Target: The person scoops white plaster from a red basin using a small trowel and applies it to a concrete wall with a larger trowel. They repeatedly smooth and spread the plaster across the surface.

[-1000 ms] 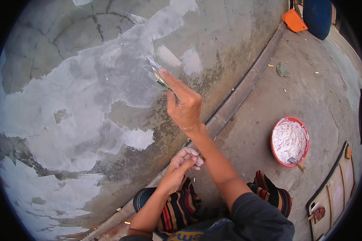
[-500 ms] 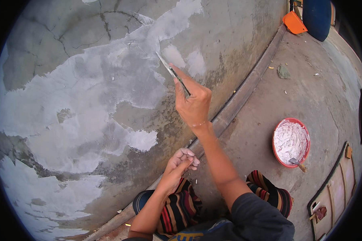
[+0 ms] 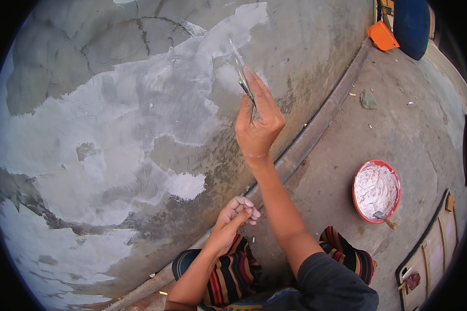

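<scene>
My right hand (image 3: 261, 124) is closed on a putty knife (image 3: 242, 78), seen nearly edge-on, its thin blade pointing up at the wall. The blade's tip lies over the upper part of a whitish filler patch (image 3: 155, 98) spread across the grey cracked wall (image 3: 104, 39). My left hand (image 3: 234, 218) is held low by my knee, fingers curled in and coated with white paste; nothing shows in it. On the floor to the right stands a red bowl (image 3: 354, 196) of white filler paste (image 3: 374, 186). A small scraper (image 3: 384, 217) leans on its near rim.
A raised ledge (image 3: 316, 132) runs along the wall's foot. At the far right are an orange dustpan (image 3: 383, 36) and a blue drum (image 3: 411, 26). A stone (image 3: 368, 99) lies on the concrete floor. A framed panel (image 3: 433, 259) lies at the near right.
My right hand has moved up and slightly right with the putty knife, along the upper filler patch. The left hand stays almost where it was.
</scene>
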`<state>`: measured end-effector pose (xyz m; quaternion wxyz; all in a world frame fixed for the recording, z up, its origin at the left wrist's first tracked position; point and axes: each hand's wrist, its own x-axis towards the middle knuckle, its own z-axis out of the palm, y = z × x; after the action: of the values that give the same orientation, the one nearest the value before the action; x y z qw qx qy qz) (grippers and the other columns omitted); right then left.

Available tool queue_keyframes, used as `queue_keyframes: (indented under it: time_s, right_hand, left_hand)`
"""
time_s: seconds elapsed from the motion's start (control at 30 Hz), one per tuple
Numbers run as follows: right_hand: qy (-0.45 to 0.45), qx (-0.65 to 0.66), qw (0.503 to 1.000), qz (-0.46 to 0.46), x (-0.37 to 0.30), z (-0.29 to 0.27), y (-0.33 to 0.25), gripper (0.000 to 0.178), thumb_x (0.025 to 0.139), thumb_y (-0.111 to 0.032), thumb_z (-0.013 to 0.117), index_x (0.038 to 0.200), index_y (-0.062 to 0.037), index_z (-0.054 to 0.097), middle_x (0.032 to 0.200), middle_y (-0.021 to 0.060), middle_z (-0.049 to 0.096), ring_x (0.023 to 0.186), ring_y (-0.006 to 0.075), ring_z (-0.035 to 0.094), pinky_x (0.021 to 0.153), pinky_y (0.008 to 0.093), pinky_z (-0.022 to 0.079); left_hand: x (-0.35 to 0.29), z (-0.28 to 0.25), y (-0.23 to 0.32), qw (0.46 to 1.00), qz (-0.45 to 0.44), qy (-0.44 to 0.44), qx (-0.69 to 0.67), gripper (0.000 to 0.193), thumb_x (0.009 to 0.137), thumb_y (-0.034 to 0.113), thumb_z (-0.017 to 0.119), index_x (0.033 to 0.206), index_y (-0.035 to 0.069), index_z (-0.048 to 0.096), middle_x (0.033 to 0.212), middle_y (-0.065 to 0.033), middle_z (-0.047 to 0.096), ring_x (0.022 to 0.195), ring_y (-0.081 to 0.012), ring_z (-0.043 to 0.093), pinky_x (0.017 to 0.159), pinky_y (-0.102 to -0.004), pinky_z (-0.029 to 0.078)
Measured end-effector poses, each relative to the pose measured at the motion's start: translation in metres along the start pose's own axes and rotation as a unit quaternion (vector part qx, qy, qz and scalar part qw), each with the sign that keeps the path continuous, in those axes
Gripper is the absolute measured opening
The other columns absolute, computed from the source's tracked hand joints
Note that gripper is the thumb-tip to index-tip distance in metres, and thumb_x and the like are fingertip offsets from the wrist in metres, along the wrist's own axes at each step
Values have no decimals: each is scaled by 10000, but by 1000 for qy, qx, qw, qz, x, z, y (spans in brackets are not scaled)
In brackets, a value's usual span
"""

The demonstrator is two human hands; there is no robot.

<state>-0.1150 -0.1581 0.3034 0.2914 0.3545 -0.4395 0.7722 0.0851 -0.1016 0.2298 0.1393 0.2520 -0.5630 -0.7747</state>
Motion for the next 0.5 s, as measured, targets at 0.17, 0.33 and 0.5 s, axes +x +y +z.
queue_keyframes:
  time_s: [0.17,0.33,0.5]
  right_hand:
    - [-5,-87,996,-12,-7,50,-6,578,756,103,582,1313,-51,578,1321,212,553,1189,375,556,934,391,529]
    - [-62,-38,997,-3,-26,46,-35,559,761,85,592,1305,-42,584,1290,220,574,1170,370,574,924,380,529]
    - [-112,55,992,28,-13,-2,-36,409,838,13,609,1245,-16,631,1096,193,689,814,209,692,646,291,529]
  left_hand:
    - [-1,4,0,1000,-6,27,7,70,985,105,499,1026,51,517,922,-40,593,878,-114,569,818,-265,455]
    - [-1,-5,0,1000,-13,5,4,65,951,53,507,1004,28,536,901,-39,589,843,-113,570,804,-261,457]
    - [-5,12,-9,995,-33,-85,32,113,984,101,533,1071,30,545,956,-27,591,909,-104,586,836,-264,468]
